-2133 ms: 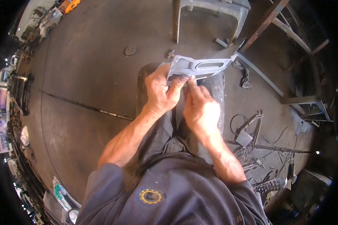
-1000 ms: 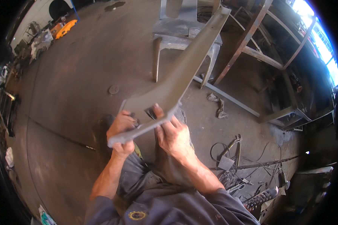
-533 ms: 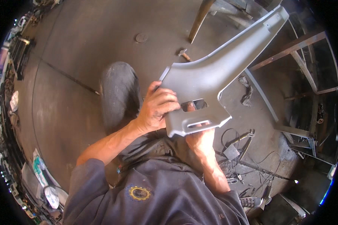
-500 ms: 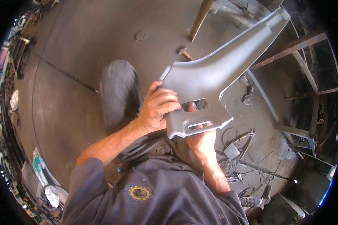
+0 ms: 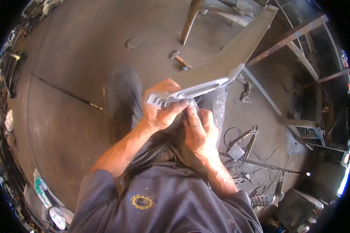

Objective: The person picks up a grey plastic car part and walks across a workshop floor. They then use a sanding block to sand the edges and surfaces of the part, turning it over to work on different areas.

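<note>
A long grey plastic trim panel (image 5: pixel 225 56) is tilted up in front of me, its slotted edge turned toward me and its narrow end reaching to the upper right. My left hand (image 5: pixel 156 114) is closed around its lower left corner, thumb along the near edge. Just below that edge, my right hand (image 5: pixel 200 134) has its fingers pinched together, close to the left thumb. Something small and dark shows at those right fingertips, too unclear to name. The panel's broad face is mostly turned away from view.
A hammer (image 5: pixel 181 61) lies on the floor beyond the panel. Metal frames (image 5: pixel 295 37) stand at the right, near the panel's far end. Cables and a clamp-like tool (image 5: pixel 251 141) lie at the lower right. A round lid (image 5: pixel 133 44) sits in the floor.
The panel has tipped so its slotted edge now faces me, and its far end has shifted left. My right hand came out from behind it to pinch at the near edge.
</note>
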Demonstrator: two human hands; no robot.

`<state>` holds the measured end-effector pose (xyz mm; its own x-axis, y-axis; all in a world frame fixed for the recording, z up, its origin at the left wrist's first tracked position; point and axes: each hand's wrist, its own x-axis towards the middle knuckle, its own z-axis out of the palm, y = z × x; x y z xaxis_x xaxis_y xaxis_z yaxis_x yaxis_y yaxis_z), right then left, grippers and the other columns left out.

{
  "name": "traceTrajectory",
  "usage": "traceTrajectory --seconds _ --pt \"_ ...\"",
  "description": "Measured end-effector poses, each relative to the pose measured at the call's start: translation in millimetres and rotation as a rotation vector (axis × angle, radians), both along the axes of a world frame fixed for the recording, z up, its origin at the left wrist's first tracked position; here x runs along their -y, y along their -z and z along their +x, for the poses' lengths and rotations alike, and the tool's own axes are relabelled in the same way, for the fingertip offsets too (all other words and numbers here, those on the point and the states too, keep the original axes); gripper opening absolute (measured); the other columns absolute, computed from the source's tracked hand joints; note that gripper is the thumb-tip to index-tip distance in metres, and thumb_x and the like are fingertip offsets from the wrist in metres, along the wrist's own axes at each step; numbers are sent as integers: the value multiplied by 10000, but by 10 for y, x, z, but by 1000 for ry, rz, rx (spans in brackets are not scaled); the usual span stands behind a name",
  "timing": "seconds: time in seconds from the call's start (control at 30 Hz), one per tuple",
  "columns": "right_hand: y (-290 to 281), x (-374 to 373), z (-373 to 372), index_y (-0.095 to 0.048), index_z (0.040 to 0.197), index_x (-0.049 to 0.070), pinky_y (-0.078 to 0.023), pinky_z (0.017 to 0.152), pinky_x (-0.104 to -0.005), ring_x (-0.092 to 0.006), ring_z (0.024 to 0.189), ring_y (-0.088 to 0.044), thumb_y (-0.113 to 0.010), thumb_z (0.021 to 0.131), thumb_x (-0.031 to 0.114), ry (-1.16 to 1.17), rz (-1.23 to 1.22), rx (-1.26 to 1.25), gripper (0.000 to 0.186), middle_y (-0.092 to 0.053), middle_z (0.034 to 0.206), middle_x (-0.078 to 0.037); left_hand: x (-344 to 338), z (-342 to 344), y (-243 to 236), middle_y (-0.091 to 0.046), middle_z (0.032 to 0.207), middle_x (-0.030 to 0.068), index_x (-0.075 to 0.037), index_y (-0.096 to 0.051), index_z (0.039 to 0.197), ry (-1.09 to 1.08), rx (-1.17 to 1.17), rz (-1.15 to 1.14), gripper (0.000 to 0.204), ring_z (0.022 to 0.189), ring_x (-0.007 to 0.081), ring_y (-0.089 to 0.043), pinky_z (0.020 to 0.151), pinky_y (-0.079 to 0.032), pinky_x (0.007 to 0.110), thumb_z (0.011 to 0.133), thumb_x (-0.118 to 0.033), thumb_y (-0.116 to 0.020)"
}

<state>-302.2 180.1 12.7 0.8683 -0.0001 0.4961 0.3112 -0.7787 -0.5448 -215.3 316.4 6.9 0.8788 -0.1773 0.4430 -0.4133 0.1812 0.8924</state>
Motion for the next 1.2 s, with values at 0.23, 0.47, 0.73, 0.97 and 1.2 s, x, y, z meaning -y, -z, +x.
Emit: traceTrajectory --seconds 0.23,0.47,0.73,0.97,1.2 --pt "-119 236 273 -586 1299 37 -541 648 -361 -327 779 -652 -669 827 -19 93 56 123 482 -593 1018 -181 304 -28 54 -691 925 46 39 -660 1060 2 -88 -236 236 831 96 -604 714 -480 233 878 -96 -725" --pt "-35 183 387 -603 1262 87 -540 622 -423 -378 772 -652 -611 899 115 395 44 -213 365 -602 974 -153 390 -70 251 -617 780 56 6 -652 853 -106 69 17 154 723 168 -589 761 -490 329 841 -107 -757" --pt "-37 113 236 -589 1295 81 -558 710 -404 -362 870 -680 -565 915 86 405 72 -245 381 -661 1073 -180 460 -82 219 -628 823 68 8 -649 853 -115 -9 12 165 730 147 -578 662 -474 298 826 -103 -768" --pt "-27 258 359 -634 1210 97 -526 643 -427 -377 755 -650 -555 931 108 399 93 -201 291 -624 881 -165 455 -45 205 -613 780 13 -18 -633 844 -112 -105 -55 174 672 82 -537 612 -438 237 819 -109 -779" --pt "43 418 319 -637 1183 86 -517 644 -427 -361 740 -647 -586 932 131 292 93 -162 260 -616 832 -144 459 -63 175 -602 740 -7 -16 -630 842 -104 -96 -129 166 638 70 -529 568 -423 222 831 -113 -764"
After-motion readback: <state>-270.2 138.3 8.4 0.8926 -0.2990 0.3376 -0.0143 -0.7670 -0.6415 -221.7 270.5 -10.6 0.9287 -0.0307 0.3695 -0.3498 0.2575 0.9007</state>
